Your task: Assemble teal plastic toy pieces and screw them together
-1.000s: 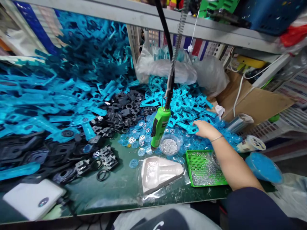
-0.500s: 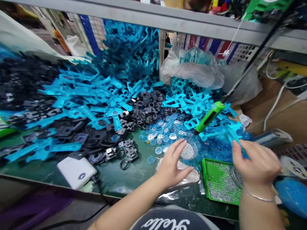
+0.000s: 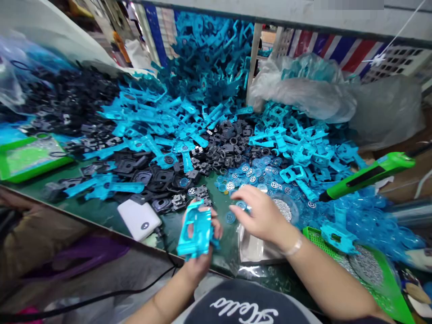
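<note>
Turquoise plastic frame, just one, sits above the green desk in the left hand, its fingers curled around it. Beside it the right hand has its fingers bunched; whether they pinch anything, I cannot tell. One loose blue disc lies just below.

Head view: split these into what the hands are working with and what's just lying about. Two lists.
Working with: left hand holding a turquoise plastic part; right hand at small blue discs.

Lying about: green rotary tool; white power bank; black plastic parts; clear plastic bag.
</note>
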Tool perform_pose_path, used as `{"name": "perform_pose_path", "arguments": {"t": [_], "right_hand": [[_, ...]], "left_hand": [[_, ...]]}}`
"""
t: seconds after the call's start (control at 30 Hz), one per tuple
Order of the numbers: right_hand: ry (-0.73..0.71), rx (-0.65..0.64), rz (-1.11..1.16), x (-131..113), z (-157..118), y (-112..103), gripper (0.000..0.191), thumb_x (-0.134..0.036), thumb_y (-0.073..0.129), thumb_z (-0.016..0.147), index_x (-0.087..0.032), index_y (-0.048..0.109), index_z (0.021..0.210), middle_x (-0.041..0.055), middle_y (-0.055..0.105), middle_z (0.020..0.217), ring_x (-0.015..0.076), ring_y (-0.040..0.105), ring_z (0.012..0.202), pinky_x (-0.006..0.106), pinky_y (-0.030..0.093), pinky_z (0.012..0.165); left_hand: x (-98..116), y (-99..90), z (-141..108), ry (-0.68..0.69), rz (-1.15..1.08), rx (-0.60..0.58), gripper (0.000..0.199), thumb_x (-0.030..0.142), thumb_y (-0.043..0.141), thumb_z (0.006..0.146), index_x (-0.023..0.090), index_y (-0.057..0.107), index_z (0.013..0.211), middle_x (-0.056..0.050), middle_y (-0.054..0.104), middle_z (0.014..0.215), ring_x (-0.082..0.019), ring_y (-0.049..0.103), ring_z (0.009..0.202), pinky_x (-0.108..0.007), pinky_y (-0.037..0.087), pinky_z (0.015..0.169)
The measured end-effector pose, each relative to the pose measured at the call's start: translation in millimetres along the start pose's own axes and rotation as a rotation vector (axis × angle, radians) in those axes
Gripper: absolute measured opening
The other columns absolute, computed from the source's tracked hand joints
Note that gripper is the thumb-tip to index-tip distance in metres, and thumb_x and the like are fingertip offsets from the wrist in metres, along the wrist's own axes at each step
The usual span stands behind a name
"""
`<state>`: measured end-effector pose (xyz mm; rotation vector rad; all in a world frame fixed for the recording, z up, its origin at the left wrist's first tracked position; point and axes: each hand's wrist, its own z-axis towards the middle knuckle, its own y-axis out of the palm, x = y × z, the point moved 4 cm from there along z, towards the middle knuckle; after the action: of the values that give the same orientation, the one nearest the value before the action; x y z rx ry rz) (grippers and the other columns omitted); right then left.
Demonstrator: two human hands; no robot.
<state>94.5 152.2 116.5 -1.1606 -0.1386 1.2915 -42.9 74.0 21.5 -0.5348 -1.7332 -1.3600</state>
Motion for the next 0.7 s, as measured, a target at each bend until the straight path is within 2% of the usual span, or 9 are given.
{"name": "perform_pose_path", "arguments": {"t": [0.07,0.1,0.17,0.23,0.3,0.37,0.5,0.63,0.7], "right_hand": [[-0.010,-0.402,-0.118,14,20,56,0.026,-0.020,0.064,0.093,-0.017,0.062,0.119,0.0129,0.067,0.117,0.0252,0.066,0.106,0.041,0.056,0.093],[0.003,-0.528,-0.161,20,28,80,0.033,-0.022,0.071,0.090,-0.016,0.060,0.121,0.0140,0.065,0.120,0.0269,0.064,0.109,0.042,0.055,0.095],[0.042,-0.632,-0.209,30,38,115,0.040,-0.020,0.076,0.085,-0.015,0.058,0.121,0.0156,0.062,0.122,0.0290,0.063,0.112,0.044,0.053,0.096],[0.081,-0.631,-0.214,35,42,126,0.037,-0.017,0.076,0.084,-0.015,0.057,0.116,0.0150,0.062,0.118,0.0287,0.064,0.108,0.044,0.054,0.094],[0.109,-0.612,-0.195,36,37,114,0.034,-0.017,0.073,0.086,-0.015,0.055,0.114,0.0130,0.061,0.115,0.0264,0.064,0.105,0.041,0.055,0.092],[0.151,-0.515,-0.112,34,24,87,0.034,-0.018,0.071,0.085,-0.016,0.052,0.114,0.0116,0.059,0.115,0.0241,0.063,0.105,0.039,0.055,0.093],[0.204,-0.173,0.207,18,-16,28,0.039,-0.017,0.074,0.079,-0.021,0.050,0.110,0.0129,0.054,0.126,0.0250,0.059,0.120,0.042,0.053,0.102],[0.214,-0.037,0.463,-1,-54,6,0.052,-0.025,0.079,0.079,-0.027,0.045,0.118,0.0116,0.059,0.132,0.0252,0.064,0.121,0.044,0.056,0.101],[0.206,0.049,0.401,-6,-67,-4,0.055,-0.026,0.080,0.079,-0.028,0.048,0.124,0.0096,0.062,0.125,0.0249,0.066,0.116,0.043,0.057,0.098]], "left_hand": [[15,-28.5,-15,-0.064,-0.016,0.053,0.056,0.072,0.073,0.077,0.024,0.073,0.106,-0.004,0.070,0.084,-0.016,0.058,0.057,-0.029,0.050,0.052],[18,-41.3,-22,-0.086,-0.030,0.109,0.068,0.075,0.079,0.067,0.023,0.074,0.109,-0.006,0.072,0.088,-0.019,0.062,0.064,-0.030,0.054,0.053],[17,-62.2,-32,-0.154,-0.056,0.257,0.083,0.077,0.085,0.052,0.022,0.075,0.113,-0.010,0.075,0.109,-0.026,0.068,0.080,-0.033,0.059,0.058],[10,-75.2,-35,-0.216,-0.094,0.413,0.084,0.082,0.081,0.052,0.022,0.075,0.112,-0.011,0.072,0.124,-0.028,0.070,0.088,-0.035,0.062,0.060],[5,-79.2,-32,-0.272,-0.146,0.520,0.076,0.084,0.068,0.067,0.020,0.075,0.109,-0.012,0.073,0.121,-0.029,0.071,0.089,-0.038,0.063,0.064],[4,-74.7,-25,-0.315,-0.198,0.542,0.064,0.076,0.056,0.082,0.020,0.074,0.107,-0.012,0.076,0.113,-0.030,0.073,0.090,-0.043,0.063,0.069],[4,-46.6,-11,-0.366,-0.293,0.334,0.053,0.064,0.050,0.091,0.019,0.073,0.108,-0.015,0.077,0.117,-0.037,0.074,0.103,-0.056,0.060,0.086],[-7,-10.4,-4,-0.413,-0.344,0.136,0.054,0.062,0.055,0.090,0.016,0.075,0.108,-0.016,0.077,0.118,-0.040,0.067,0.120,-0.059,0.052,0.103],[-14,6.7,-2,-0.412,-0.340,0.063,0.052,0.060,0.058,0.089,0.015,0.077,0.105,-0.015,0.077,0.117,-0.039,0.063,0.127,-0.055,0.047,0.111]]}}
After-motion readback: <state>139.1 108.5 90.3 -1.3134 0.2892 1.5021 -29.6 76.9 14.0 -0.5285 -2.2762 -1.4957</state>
